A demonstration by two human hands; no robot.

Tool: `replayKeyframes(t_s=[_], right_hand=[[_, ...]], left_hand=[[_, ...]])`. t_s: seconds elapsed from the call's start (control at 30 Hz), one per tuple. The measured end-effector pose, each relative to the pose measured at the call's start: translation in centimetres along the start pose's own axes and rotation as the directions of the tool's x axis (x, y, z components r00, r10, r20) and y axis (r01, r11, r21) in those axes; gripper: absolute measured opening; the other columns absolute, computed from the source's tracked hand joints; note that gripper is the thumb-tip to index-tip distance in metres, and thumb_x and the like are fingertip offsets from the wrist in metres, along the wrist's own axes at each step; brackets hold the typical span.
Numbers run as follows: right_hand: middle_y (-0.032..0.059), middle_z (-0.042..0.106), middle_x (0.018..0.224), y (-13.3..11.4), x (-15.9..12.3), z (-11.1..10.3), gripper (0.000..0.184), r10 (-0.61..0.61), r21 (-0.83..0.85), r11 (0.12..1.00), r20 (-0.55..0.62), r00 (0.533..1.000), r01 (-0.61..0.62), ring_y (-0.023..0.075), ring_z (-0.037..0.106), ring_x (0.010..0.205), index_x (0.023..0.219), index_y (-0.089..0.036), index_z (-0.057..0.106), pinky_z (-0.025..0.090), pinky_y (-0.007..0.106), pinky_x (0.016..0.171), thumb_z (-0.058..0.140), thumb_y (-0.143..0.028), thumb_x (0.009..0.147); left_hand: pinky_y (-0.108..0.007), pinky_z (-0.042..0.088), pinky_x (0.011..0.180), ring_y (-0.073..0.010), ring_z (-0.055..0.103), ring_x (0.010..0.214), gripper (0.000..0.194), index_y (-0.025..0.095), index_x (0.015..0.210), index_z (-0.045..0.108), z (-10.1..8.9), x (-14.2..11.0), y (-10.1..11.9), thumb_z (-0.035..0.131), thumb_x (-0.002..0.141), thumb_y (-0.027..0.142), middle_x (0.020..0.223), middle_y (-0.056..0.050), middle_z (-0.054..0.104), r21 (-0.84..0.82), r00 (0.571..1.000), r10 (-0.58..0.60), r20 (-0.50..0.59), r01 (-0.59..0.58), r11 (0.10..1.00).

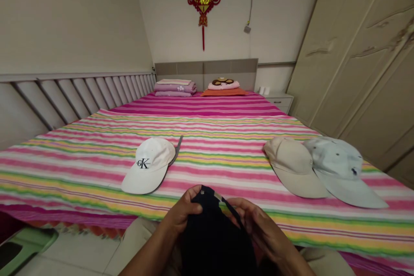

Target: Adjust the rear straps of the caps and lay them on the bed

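Observation:
A dark cap is held between my two hands at the near edge of the bed, its back strap and small metal buckle turned up. My left hand pinches the cap's edge between thumb and fingers. On the other side, my right hand has its fingers closed on the strap. A white cap with black "CK" letters lies ahead to the left, its grey strap sticking out behind. To the right, a beige cap rests against a pale blue-grey cap with a small dark logo.
The bed has a striped pink, yellow and green cover. Folded purple bedding and a pink pillow lie by the headboard. A railing runs along the left; a wardrobe stands right. A green stool is at lower left.

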State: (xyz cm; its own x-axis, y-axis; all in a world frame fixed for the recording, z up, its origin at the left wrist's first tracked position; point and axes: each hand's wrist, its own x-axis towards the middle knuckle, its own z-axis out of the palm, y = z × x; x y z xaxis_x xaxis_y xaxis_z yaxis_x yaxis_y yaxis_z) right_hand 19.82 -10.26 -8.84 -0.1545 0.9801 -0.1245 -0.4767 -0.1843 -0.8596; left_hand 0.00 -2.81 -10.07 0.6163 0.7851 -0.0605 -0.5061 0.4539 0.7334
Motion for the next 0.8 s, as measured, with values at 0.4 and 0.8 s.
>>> replayKeyframes(t_s=[0.4, 0.8], right_hand=[[-0.0099, 0.035, 0.039, -1.3, 1.0, 2.6, 0.025, -0.075, -0.135, 0.988, 0.051, 0.996, 0.081, 0.0039, 0.018, 0.037, 0.067, -0.015, 0.053, 0.010, 0.020, 0.039, 0.066, -0.036, 0.067], [-0.0062, 0.038, 0.051, -3.1, 0.4, 3.7, 0.021, -0.137, -0.431, 0.892, 0.029, 0.990, 0.136, 0.0066, 0.027, 0.047, 0.063, -0.016, 0.052, 0.019, 0.020, 0.045, 0.062, -0.034, 0.065]], left_hand=[[-0.017, 0.036, 0.049, -0.0080, 0.051, 0.050, 0.032, 0.009, 0.074, 0.069, 1.9, -0.4, 3.6, 0.074, 0.047, 0.024, 0.059, -0.003, 0.063, 0.275, 0.977, -0.196, 0.089, 0.165, 0.947], [-0.016, 0.030, 0.042, -0.0039, 0.044, 0.042, 0.014, 0.012, 0.068, 0.068, 4.5, -0.4, 4.1, 0.069, 0.059, 0.023, 0.053, 0.001, 0.058, 0.449, 0.968, -0.252, -0.010, 0.229, 0.863]])
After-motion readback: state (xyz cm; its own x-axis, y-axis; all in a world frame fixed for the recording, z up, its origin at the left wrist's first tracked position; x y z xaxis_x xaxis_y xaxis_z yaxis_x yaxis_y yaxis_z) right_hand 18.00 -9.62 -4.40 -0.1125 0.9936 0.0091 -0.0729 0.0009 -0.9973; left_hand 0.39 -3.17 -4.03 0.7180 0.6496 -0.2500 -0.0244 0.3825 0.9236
